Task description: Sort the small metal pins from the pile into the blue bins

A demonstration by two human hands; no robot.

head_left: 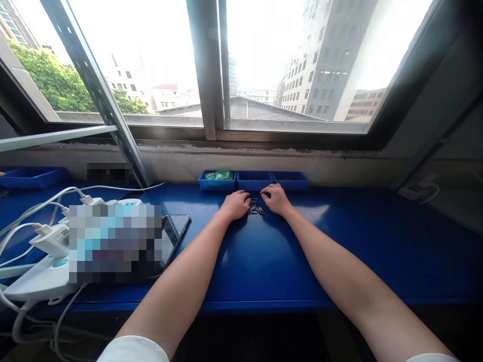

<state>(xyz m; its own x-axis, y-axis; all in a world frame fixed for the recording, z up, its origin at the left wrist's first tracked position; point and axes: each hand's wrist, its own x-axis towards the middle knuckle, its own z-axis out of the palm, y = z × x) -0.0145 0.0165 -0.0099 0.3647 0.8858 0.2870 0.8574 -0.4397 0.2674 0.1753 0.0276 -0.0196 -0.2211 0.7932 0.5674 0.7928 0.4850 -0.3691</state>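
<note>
1. Head view: a loose pile of small, dark, slender metal pieces (pixel 255 207) lies on the glossy blue counter (pixel 256 256), between the two bare hands and on the person's side of the row of bins.
2. The left hand (pixel 236 203) is the nearer one. Its curled fingers are right at the pile's left edge, apparently touching it; overlap hides the exact contact.
3. The right hand (pixel 277 200) is just beyond the pile's right side, with its fingertips pointing left and a narrow gap to the pieces.
4. Both hands are narrow, fingers bent inward. Whether either one pinches a piece, I cannot tell at this size.
5. The pile has no single long axis: its pieces cross at several angles. One at the right edge slants towards the person and to the right.
6. Just beyond the hands, three bins stand side by side: a blue plastic bin with green packets (pixel 218 186) at left, a blue plastic middle bin (pixel 255 187), and a blue plastic right bin (pixel 292 186) with small dark bits inside.
7. Well to the left of the left hand are a black, glass-faced phone (pixel 181 223) and a white power strip (pixel 41 284) with plugs and cables.
</note>
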